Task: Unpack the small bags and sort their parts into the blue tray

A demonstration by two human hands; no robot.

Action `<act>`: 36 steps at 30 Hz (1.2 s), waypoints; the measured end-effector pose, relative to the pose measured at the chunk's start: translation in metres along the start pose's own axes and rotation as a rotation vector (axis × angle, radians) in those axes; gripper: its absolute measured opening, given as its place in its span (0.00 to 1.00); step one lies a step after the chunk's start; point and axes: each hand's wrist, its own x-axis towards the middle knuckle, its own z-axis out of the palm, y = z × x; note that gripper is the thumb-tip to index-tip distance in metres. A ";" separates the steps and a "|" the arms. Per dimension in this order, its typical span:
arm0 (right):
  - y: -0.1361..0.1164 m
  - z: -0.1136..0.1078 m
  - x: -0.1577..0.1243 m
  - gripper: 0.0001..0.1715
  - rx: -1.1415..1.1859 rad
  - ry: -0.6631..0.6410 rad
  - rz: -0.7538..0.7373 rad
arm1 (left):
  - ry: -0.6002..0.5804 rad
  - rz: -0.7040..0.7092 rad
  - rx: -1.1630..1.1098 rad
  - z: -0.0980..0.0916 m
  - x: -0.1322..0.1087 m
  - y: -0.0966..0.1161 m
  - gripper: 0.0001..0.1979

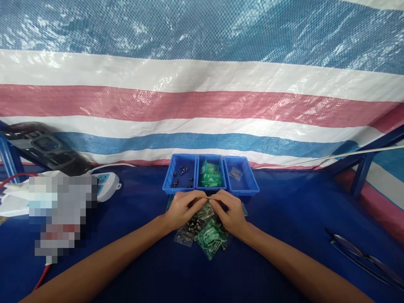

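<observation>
My left hand [182,209] and my right hand [229,211] meet at the middle of the blue table, fingers pinched together on a small clear bag [207,198] held between them. Beneath the hands lies a pile of small clear bags [204,232], some filled with green parts, some with dark parts. Just beyond the hands stand three blue trays: the left tray [175,190] holds several dark screws, the middle tray [211,186] holds green parts, the right tray [249,185] holds a small clear bag.
A white power strip [106,184] with cables lies at the left, beside a blurred patch. A dark device [44,148] sits at the far left. Glasses [362,257] lie at the right. A striped tarp [202,84] hangs behind the table.
</observation>
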 end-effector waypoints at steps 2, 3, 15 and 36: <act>0.000 0.000 0.000 0.09 0.004 0.000 0.001 | 0.000 -0.011 -0.003 0.000 0.000 0.000 0.05; 0.000 0.000 0.000 0.09 0.005 0.002 0.000 | 0.000 -0.013 -0.007 0.000 0.000 0.000 0.05; 0.000 0.001 -0.001 0.10 -0.003 0.013 0.007 | -0.016 -0.043 -0.032 -0.001 0.000 0.002 0.06; 0.000 0.000 0.002 0.11 -0.004 -0.007 0.015 | -0.011 -0.037 -0.022 -0.002 0.001 0.002 0.08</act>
